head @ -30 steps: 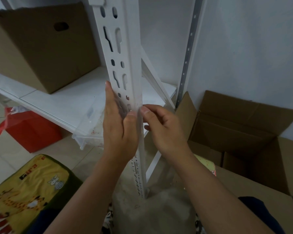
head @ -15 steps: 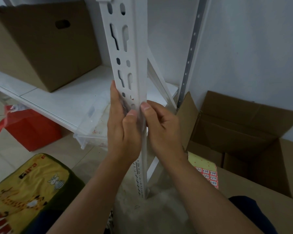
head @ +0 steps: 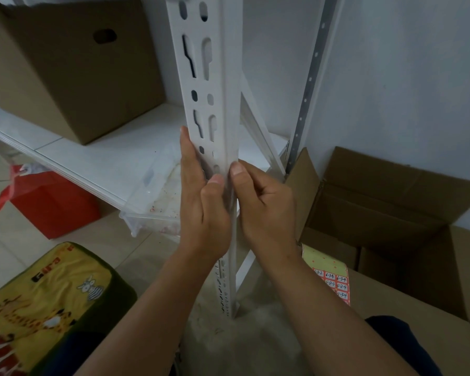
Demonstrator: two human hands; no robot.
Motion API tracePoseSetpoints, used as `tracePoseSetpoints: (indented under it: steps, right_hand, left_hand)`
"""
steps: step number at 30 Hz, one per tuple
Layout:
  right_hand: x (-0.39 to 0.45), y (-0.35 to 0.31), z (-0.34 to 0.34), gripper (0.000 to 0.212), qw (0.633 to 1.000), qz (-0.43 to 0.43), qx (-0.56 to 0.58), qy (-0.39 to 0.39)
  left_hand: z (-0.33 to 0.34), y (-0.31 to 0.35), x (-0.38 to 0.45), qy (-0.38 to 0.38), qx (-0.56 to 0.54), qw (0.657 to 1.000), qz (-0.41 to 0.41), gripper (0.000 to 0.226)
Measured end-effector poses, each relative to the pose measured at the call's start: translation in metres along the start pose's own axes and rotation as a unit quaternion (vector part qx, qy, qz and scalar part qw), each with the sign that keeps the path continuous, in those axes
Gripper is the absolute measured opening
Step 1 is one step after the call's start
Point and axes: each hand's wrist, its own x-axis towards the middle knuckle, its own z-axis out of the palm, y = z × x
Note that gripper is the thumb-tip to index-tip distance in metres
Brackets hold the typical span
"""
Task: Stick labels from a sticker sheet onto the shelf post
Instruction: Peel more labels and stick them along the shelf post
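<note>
The white slotted shelf post (head: 217,77) stands upright in the middle of the head view. My left hand (head: 201,207) lies against its left face with fingers straight up along it, and its thumb presses the front corner. My right hand (head: 266,207) grips the post from the right, thumb tip on the same corner just above the left thumb, fingers curled behind the flange. No label shows clearly under the thumbs. The sticker sheet (head: 330,275), yellow-green at the top with pink numbered labels, lies on a cardboard flap at lower right, partly hidden by my right forearm.
A closed cardboard box (head: 65,63) sits on the white shelf board (head: 106,158). Beneath the shelf are a clear plastic bin (head: 152,196) and a red bag (head: 46,202). An open cardboard box (head: 391,207) stands at right and a yellow cushion (head: 38,308) at lower left.
My right hand has closed in against the post, its thumb now beside the left thumb. The sticker sheet has come into view beside my right forearm. The left hand stays on the post.
</note>
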Motion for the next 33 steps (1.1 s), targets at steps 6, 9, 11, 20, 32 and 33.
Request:
tracePoseSetpoints:
  steps: [6, 9, 11, 20, 32, 33]
  right_hand:
    - [0.0002, -0.0022, -0.0013, 0.014, 1.000, -0.013, -0.009, 0.006]
    - [0.0004, -0.0019, -0.0014, 0.016, 1.000, -0.007, 0.005, 0.019]
    - [-0.0008, -0.0012, -0.0002, 0.016, 0.999, -0.007, 0.015, 0.035]
    - [-0.0012, -0.0025, 0.0044, 0.006, 0.999, -0.021, -0.017, 0.043]
    - [0.0000, -0.0078, -0.0010, 0.007, 0.998, 0.033, 0.039, 0.020]
    - [0.0001, -0.0085, -0.0010, 0.008, 0.999, 0.033, 0.038, 0.015]
  left_hand:
    - [0.0009, -0.0036, 0.0002, -0.001, -0.012, 1.000, -0.007, 0.066]
    - [0.0008, -0.0055, 0.0009, 0.003, -0.009, 1.000, -0.010, 0.068]
    - [0.0006, -0.0068, 0.0011, 0.000, -0.009, 1.000, -0.011, 0.071]
    - [-0.0005, -0.0057, 0.0031, -0.007, -0.036, 0.999, -0.006, 0.068]
    - [-0.0024, -0.0038, 0.0023, -0.017, -0.033, 0.999, -0.014, 0.073]
    - [-0.0022, -0.0024, 0.0025, -0.018, -0.032, 0.999, -0.015, 0.070]
